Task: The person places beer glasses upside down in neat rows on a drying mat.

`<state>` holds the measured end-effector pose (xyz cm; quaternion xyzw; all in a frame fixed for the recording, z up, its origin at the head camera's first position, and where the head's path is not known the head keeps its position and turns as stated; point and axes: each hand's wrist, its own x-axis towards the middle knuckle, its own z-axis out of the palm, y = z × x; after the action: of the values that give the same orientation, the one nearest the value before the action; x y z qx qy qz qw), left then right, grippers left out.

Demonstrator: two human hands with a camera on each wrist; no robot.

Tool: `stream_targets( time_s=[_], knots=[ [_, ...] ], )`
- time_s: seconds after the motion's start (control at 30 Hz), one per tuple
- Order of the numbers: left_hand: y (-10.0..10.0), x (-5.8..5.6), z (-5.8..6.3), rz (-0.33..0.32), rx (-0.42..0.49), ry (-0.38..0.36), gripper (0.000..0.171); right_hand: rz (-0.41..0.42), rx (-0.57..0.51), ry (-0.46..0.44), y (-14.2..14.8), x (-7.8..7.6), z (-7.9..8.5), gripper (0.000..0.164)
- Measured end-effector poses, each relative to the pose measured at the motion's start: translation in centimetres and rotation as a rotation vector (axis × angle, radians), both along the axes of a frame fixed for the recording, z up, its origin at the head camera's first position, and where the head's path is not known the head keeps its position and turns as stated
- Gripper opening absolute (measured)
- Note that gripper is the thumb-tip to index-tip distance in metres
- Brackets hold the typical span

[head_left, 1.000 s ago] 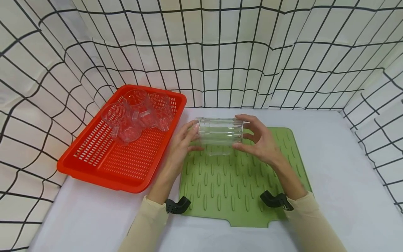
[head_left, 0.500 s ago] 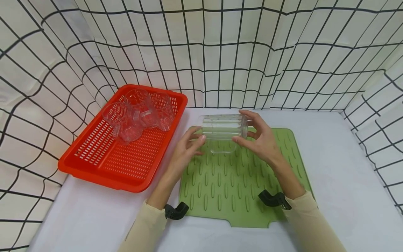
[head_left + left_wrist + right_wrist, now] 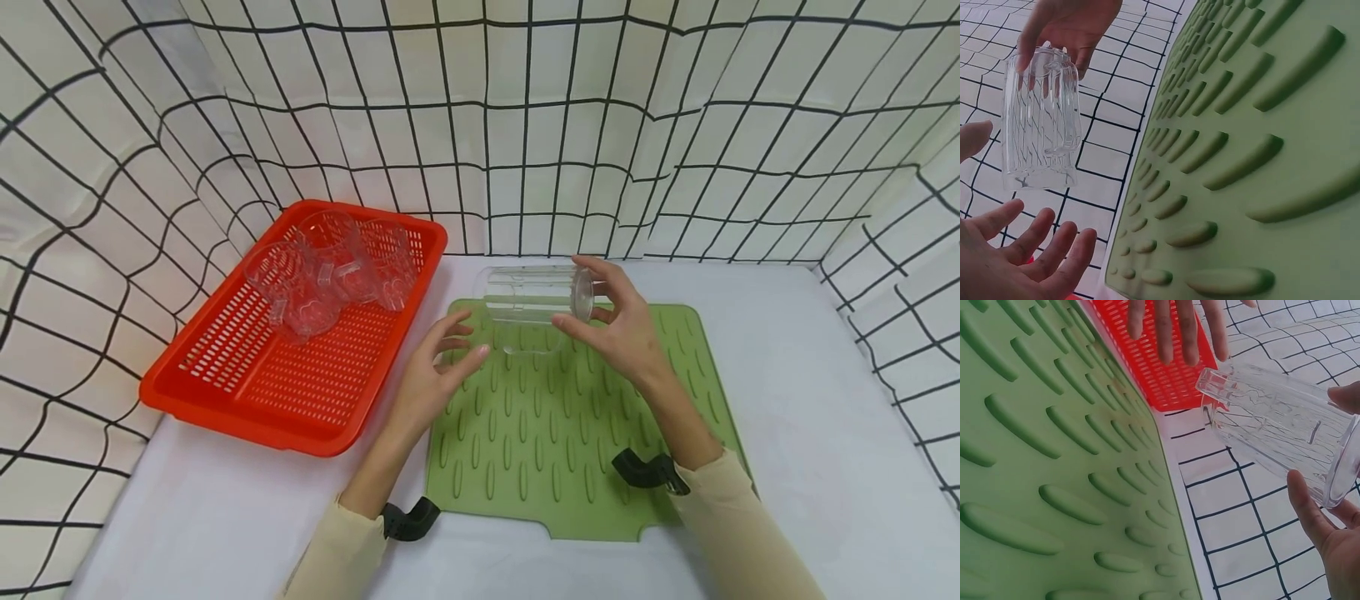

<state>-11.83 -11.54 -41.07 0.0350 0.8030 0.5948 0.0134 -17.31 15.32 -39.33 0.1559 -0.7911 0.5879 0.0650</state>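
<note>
- The right hand is clamped round one end of a clear mug, thumb on the near side and forefinger on the far side
- This mug lies sideways in the grip, over the far edge of a green mat, toward that mat's far left corner, its handle on the near side
- The left hand sits just beside the mug's other end, thumb and fingers apart, touching no part of it, near the mat's left edge
- A red basket stands toward the desk's far left corner, more clear mugs in its far half
</note>
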Motion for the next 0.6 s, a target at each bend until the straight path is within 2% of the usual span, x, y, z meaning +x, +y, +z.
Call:
stream_targets(
  time_s=[0.23, 0.6],
  knots=[
    [-0.6, 0.9, -0.8, 0.011, -0.022, 0.0, 0.063, -0.024, 0.024, -0.002, 0.0, -0.1, -0.1, 0.076],
    [-1.3, 1.6, -1.6, -0.029, -0.062, 0.026, 0.051, -0.053, 0.037, 0.003, -0.1, -0.2, 0.0, 0.073]
  ],
)
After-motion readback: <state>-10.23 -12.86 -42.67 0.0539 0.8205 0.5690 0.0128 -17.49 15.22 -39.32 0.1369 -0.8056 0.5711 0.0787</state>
